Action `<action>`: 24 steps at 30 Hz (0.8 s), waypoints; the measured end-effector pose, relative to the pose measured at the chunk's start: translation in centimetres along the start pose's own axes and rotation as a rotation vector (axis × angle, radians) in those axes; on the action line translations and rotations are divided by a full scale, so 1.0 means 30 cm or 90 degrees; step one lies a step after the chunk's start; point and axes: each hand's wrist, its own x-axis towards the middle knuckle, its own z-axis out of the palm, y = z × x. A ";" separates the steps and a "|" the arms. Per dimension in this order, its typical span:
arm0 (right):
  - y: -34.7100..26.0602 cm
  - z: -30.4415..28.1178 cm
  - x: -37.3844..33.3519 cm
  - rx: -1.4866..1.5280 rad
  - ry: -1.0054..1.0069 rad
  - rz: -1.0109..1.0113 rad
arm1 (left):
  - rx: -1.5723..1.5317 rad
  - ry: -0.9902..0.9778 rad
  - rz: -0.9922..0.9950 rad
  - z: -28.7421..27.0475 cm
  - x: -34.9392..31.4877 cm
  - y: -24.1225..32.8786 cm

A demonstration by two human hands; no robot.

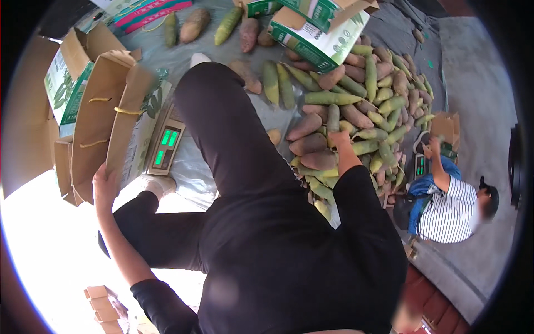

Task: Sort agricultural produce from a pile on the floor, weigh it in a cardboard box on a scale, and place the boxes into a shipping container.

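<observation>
At the left stands an open cardboard box (92, 125) with yellow cord handles, on a scale (167, 146) with a lit green display. My left hand (104, 189) is closed on the near edge of this box's wall. On the right, a large heap of radishes (322, 143), green at one end and muddy reddish-brown at the other, lies on a plastic sheet. Into its near side reaches my right hand (340, 140), its fingers closed round the lower end of a green radish (333, 118). Part of those fingers is hidden.
Green-and-white cartons (320, 42) stand at the back, and another carton (67, 83) is beyond the box. Several loose radishes (228, 25) lie ahead of my knee. At the far right a person in a striped shirt (448, 211) crouches by another scale (420, 164) and box (446, 127).
</observation>
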 end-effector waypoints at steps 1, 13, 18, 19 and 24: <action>0.007 0.015 -0.004 0.058 -0.031 0.059 | -0.008 -0.005 -0.018 -0.001 -0.002 0.010; 0.091 0.087 0.087 0.090 -0.047 0.057 | 0.009 0.044 -0.003 -0.011 -0.011 0.093; -0.030 0.021 0.001 0.298 -0.153 0.102 | -0.022 0.028 -0.065 -0.041 -0.055 0.090; -0.053 -0.017 -0.028 0.312 -0.198 0.073 | -0.028 0.033 -0.057 -0.034 -0.048 0.084; -0.253 -0.142 -0.147 0.427 -0.280 -0.169 | -0.008 0.038 0.014 -0.017 -0.022 0.060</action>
